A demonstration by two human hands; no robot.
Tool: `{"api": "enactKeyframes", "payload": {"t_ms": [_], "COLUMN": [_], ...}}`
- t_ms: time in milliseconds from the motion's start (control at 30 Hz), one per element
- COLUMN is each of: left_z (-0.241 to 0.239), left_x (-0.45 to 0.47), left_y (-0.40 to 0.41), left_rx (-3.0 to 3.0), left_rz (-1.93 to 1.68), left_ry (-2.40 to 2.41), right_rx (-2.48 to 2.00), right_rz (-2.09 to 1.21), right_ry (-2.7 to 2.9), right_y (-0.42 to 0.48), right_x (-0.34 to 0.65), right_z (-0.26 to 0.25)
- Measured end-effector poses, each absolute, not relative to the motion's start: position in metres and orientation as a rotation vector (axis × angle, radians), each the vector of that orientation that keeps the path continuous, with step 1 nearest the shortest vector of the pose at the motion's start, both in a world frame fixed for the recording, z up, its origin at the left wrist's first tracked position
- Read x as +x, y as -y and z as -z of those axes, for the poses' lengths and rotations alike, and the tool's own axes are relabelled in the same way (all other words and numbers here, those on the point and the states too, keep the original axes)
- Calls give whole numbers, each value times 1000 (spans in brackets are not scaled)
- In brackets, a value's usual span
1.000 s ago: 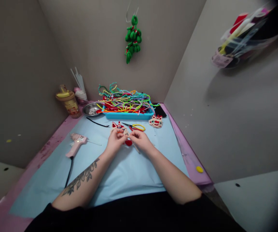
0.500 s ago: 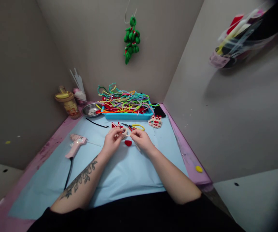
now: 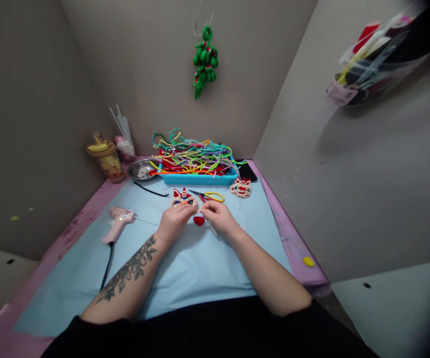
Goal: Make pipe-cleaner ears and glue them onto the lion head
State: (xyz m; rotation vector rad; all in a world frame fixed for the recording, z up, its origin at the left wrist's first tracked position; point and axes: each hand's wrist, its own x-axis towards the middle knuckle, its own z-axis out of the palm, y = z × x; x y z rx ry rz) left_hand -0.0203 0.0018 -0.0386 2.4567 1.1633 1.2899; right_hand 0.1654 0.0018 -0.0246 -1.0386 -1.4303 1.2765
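My left hand [image 3: 177, 219] and my right hand [image 3: 218, 218] are close together over the blue cloth, fingertips pinched. Between them is a short piece of cream pipe cleaner [image 3: 200, 211], mostly hidden by the fingers. Just beyond my left hand lies a lion-head figure [image 3: 181, 196] of red, cream and blue pipe cleaner, its lower part covered by the hand. A small red fuzzy piece [image 3: 199, 221] rests below the fingertips. From under my right hand pokes a thin pale stick [image 3: 213, 229]. Yellow-handled pliers [image 3: 214, 197] lie right behind that hand.
A blue tray [image 3: 200, 181] heaped with colourful pipe cleaners stands at the back. Left are a pink glue gun [image 3: 120, 223], a metal bowl [image 3: 142, 170], a black pipe cleaner [image 3: 150, 190] and a cup [image 3: 108, 161]. A second lion head [image 3: 241, 188] lies right, near a phone [image 3: 248, 171].
My left hand has turned palm-down and its fingertips have come closer to the right ones. The cream curl is now mostly covered, while more of the lion head shows.
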Motion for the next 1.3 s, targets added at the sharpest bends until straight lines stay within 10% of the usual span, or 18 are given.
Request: {"api": "enactKeyframes", "payload": {"t_ms": [1300], "left_z": [28], "left_x": [-16], "left_y": [5], "left_rx": [2321], "left_rz": [-1385], "left_ry": [-1147], "right_rx": [-1012], "right_rz": [-1207], "right_ry": [1384], "right_y": [5], "right_x": [157], "right_z": [26]}}
